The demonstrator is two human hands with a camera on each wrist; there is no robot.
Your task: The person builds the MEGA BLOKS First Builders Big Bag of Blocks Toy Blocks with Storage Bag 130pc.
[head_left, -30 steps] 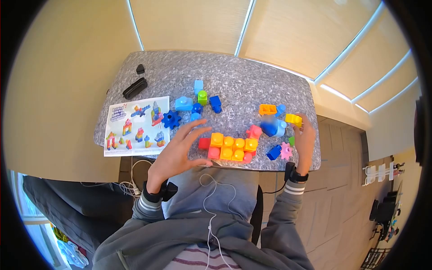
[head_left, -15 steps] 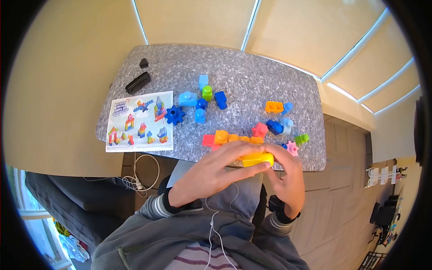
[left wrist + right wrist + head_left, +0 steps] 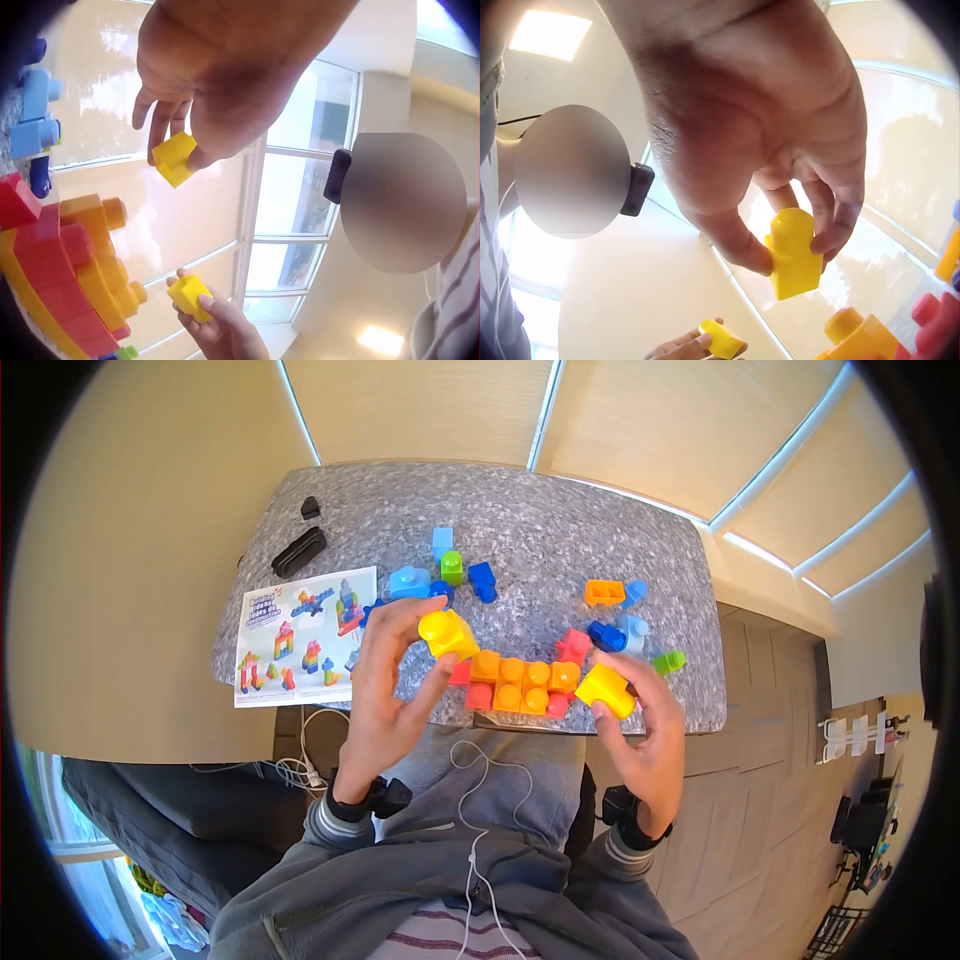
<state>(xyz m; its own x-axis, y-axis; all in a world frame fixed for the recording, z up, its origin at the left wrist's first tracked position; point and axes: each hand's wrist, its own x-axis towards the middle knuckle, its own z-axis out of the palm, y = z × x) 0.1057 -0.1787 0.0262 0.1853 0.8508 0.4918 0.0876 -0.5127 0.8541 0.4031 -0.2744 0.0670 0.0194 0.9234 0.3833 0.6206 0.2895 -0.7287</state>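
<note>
My left hand (image 3: 385, 700) pinches a yellow building block (image 3: 449, 636) between thumb and fingers, above the left end of a built piece. In my right hand (image 3: 650, 735) a second yellow block (image 3: 606, 692) is gripped the same way, off the piece's right end. The built piece, orange blocks (image 3: 510, 682) over red ones (image 3: 479, 695), lies at the table's near edge between both hands. A rounded stud shows on the right hand's yellow block (image 3: 795, 259) in the right wrist view. The left wrist view shows the left hand's yellow block (image 3: 174, 160) held by the fingertips.
Blue and green blocks (image 3: 452, 568) lie beyond my left hand, near a printed sheet of building ideas (image 3: 290, 650). To the right are an orange block (image 3: 604, 592), blue blocks (image 3: 606, 636) and a green block (image 3: 669, 661). A black case (image 3: 299, 552) lies at the far left.
My right hand brought yellow from the table's right side to the middle, where both hands met over the built piece. Now they are apart, each holding a yellow block.
</note>
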